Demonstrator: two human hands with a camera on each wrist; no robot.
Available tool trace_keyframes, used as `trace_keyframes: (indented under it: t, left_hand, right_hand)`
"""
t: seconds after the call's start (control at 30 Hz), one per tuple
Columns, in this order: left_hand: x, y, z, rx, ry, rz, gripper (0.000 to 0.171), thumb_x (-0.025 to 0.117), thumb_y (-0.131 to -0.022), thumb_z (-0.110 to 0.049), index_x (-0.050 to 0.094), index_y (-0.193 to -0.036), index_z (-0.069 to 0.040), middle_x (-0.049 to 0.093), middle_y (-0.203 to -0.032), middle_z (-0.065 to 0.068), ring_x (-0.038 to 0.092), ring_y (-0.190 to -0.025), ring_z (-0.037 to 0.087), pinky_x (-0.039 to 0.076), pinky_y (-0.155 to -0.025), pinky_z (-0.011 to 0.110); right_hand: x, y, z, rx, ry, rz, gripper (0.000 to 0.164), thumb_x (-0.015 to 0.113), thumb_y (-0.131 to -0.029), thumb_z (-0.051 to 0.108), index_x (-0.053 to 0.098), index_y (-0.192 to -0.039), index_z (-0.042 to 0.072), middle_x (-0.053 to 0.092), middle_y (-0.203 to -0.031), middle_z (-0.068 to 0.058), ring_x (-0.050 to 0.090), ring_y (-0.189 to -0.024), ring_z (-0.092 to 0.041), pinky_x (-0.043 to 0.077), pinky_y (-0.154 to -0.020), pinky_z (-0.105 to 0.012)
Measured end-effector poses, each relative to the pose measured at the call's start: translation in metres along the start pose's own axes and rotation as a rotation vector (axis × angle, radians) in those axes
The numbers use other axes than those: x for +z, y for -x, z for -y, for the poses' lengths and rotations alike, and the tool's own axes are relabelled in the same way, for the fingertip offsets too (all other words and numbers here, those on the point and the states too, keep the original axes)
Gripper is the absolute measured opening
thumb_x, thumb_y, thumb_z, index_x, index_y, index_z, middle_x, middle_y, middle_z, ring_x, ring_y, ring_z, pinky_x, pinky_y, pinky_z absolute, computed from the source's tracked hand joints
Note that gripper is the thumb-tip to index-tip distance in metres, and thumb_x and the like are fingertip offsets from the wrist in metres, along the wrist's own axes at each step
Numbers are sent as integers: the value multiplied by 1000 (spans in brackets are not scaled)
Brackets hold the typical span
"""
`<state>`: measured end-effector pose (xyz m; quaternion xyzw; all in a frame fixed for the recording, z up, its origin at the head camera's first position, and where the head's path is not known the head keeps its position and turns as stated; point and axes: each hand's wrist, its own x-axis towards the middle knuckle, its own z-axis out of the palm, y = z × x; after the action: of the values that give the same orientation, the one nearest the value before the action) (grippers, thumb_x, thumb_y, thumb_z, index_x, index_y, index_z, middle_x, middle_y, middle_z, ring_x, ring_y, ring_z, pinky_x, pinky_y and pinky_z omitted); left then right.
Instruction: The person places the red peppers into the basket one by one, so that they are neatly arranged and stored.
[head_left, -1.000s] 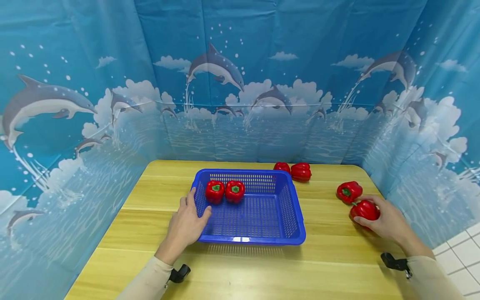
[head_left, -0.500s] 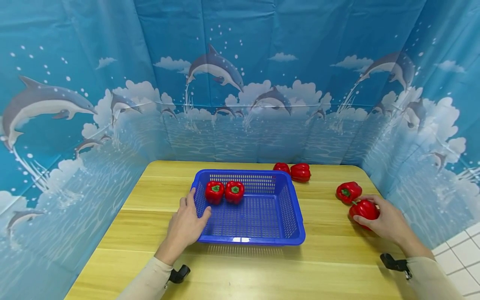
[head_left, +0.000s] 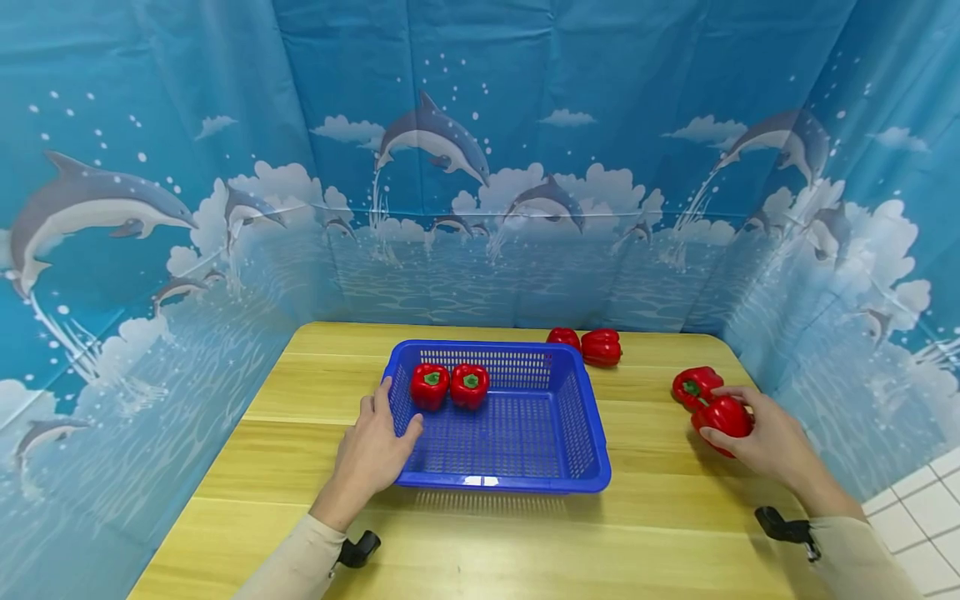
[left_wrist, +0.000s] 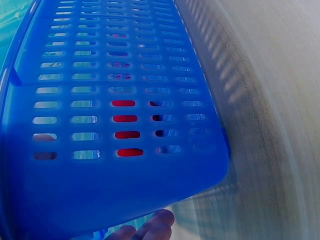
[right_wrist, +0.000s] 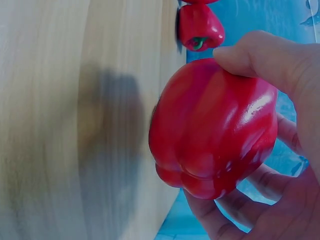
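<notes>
In the head view, my left hand (head_left: pixel 378 446) holds the left wall of a blue plastic basket (head_left: pixel 498 482), its thumb reaching over the rim. Fingertips (left_wrist: pixel 162 220) show beside the slotted wall in the left wrist view. Two red bell peppers with green stems, a left one (head_left: pixel 430 388) and a right one (head_left: pixel 469 388), sit side by side in the basket's back left. At the right, my right hand (head_left: pixel 772 437) grips another red bell pepper (right_wrist: pixel 210 135) between thumb and fingers. Its shadow lies apart from it on the table. Just behind lies one more bell pepper (head_left: pixel 696 383).
Behind the basket's back right corner lie two more red bell peppers, one (head_left: pixel 602 347) on its side and one (head_left: pixel 562 336) partly hidden by the rim. A wood-grain table (head_left: pixel 637 542) carries everything. A blue dolphin curtain (head_left: pixel 480 275) encloses the back and sides.
My right hand has moved slightly left and up with the bell pepper, which now overlaps the one behind it. My left hand and the basket have stayed in place.
</notes>
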<state>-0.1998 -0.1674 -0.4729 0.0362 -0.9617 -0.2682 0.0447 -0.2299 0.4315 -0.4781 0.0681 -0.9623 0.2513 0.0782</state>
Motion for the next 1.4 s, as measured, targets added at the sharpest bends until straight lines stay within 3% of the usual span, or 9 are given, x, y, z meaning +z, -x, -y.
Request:
trace_keyframes:
  t: [0.13,0.47,0.73,0.93,1.07,1.17,1.4]
  left_hand:
    - [0,0,0,-1,1,1,94,66,-114,-50,24,-184,-2,53,-166,37,76,-116,56,66,-104,72]
    - [-1,2,-1,5,4,0,93,67,-114,-49,26,-183,-2,53,-167,37,76,-116,56,66,-104,72]
    - [-2,2,0,9,12,-1,93,66,-115,-49,26,-184,-2,53,-167,38,76,-118,56,66,-104,73]
    - [-1,2,1,9,17,-6,92,66,-114,-50,27,-183,-2,54,-166,37,76,-117,57,66,-103,72]
    - [-1,2,1,15,17,-14,93,66,-114,-50,28,-183,-1,55,-165,38,76,-116,56,66,-101,72]
    - [-1,2,2,20,20,-19,92,67,-114,-49,28,-183,-1,55,-165,38,76,-117,56,66,-102,72]
    - [0,1,2,23,29,-17,92,66,-114,-49,28,-183,-1,54,-167,37,76,-118,56,66,-103,71]
  right_hand:
    - [-2,0,9,-3,-7,11,73,95,-100,30,60,-153,-5,66,-144,-42,74,-113,-57,72,-74,-49]
    - [0,0,29,-8,-25,16,76,95,-99,32,58,-155,-5,65,-147,-41,71,-117,-60,73,-80,-60]
    - [0,-3,45,-64,-31,1,72,96,-98,25,60,-152,-6,65,-147,-40,72,-115,-57,73,-76,-56]
    - [3,-5,55,-82,-29,8,72,96,-98,26,60,-151,-5,67,-143,-37,73,-112,-50,71,-74,-47]
    - [9,-6,62,-129,-47,-32,68,99,-94,23,63,-146,-2,71,-139,-33,74,-113,-49,68,-74,-39]
    - [12,-6,66,-152,-49,-55,66,100,-92,22,65,-144,1,72,-138,-29,74,-115,-50,68,-75,-39]
    - [17,-7,77,-158,-37,-47,69,101,-92,24,65,-147,1,70,-143,-31,71,-120,-56,72,-82,-61]
